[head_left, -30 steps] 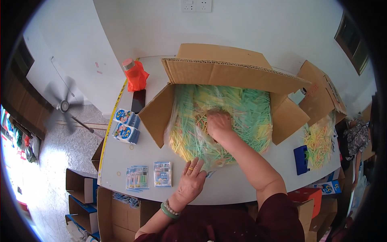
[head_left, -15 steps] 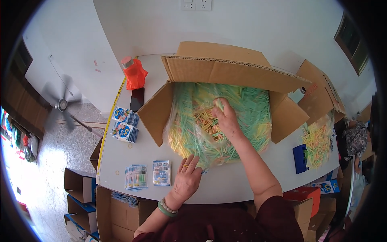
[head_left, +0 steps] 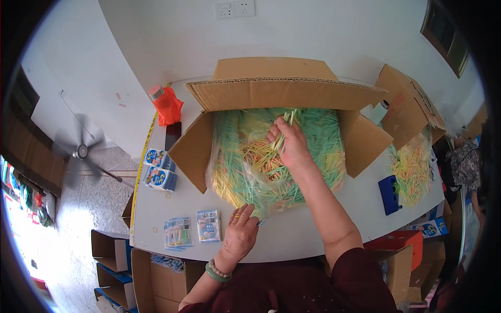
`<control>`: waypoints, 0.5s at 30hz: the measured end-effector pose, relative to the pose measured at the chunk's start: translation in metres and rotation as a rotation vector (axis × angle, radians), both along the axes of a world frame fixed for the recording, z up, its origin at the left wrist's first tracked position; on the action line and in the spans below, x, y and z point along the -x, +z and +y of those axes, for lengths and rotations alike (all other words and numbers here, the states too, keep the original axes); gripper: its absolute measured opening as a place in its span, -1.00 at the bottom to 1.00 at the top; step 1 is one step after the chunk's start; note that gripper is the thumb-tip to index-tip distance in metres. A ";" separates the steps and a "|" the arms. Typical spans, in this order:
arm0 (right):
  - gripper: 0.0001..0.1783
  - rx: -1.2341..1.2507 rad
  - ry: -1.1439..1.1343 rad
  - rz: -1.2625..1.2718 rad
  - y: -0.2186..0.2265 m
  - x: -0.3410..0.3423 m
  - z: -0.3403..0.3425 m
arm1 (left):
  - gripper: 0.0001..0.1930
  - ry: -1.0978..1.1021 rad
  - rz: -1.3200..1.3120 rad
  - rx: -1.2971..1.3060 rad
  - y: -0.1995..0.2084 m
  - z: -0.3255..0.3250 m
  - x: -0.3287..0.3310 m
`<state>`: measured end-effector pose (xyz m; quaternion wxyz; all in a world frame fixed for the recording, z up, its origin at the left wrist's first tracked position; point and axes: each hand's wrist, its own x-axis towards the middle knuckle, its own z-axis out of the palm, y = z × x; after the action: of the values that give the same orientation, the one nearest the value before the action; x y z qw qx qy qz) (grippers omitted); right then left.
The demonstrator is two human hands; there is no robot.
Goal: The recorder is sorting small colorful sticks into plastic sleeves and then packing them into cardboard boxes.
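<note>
My right hand (head_left: pixel 292 147) is raised over an opened cardboard box (head_left: pixel 292 94) and closed round a small bunch of thin pale-green and yellow sticks (head_left: pixel 282 136). Inside the box, a clear plastic bag (head_left: pixel 250 180) is full of such sticks in green, yellow and pink, with its mouth open in the middle. My left hand (head_left: pixel 240 232), palm down, is at the bag's near edge with fingers bent together. A bit of blue-and-white edge shows by its fingertips; what lies under them is hidden. Left of it are a flat packet (head_left: pixel 209 226) and several overlapping packets (head_left: pixel 178 232).
Blue-and-white packet stacks (head_left: pixel 160 169), a dark phone (head_left: pixel 173 135) and an orange-wrapped bottle (head_left: pixel 166 105) stand at the left. On the right are a blue tray-like piece (head_left: pixel 389 194), a loose stick pile (head_left: pixel 412 175) and another carton (head_left: pixel 399 107). Boxes (head_left: pixel 159 276) stand below the table edge.
My right hand has lifted from the bag's opening and turned, and the bunch of sticks now shows in its fingers. My left hand stays by the bag's edge. The whole view has shifted slightly.
</note>
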<state>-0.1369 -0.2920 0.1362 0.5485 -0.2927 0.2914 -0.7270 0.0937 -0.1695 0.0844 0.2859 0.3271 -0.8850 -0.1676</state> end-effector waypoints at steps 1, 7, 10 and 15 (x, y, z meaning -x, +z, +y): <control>-0.86 0.005 0.101 -0.057 0.001 -0.004 0.006 | -0.85 0.009 0.063 -0.053 0.000 0.001 -0.002; -0.86 -0.079 0.180 0.694 -0.019 -0.055 0.113 | -0.83 0.031 0.432 -0.371 0.029 0.011 -0.021; -0.85 -0.119 0.172 0.820 -0.088 -0.065 0.144 | -0.87 -0.143 0.358 -0.230 0.034 0.005 -0.004; -0.83 0.028 0.174 0.976 -0.124 -0.080 0.159 | -0.88 -0.267 0.220 -0.333 -0.016 0.010 0.022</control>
<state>-0.0572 -0.1325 0.0126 0.4025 -0.6296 0.4791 -0.4605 0.0719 -0.1595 0.0685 0.2980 0.2298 -0.8440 -0.3822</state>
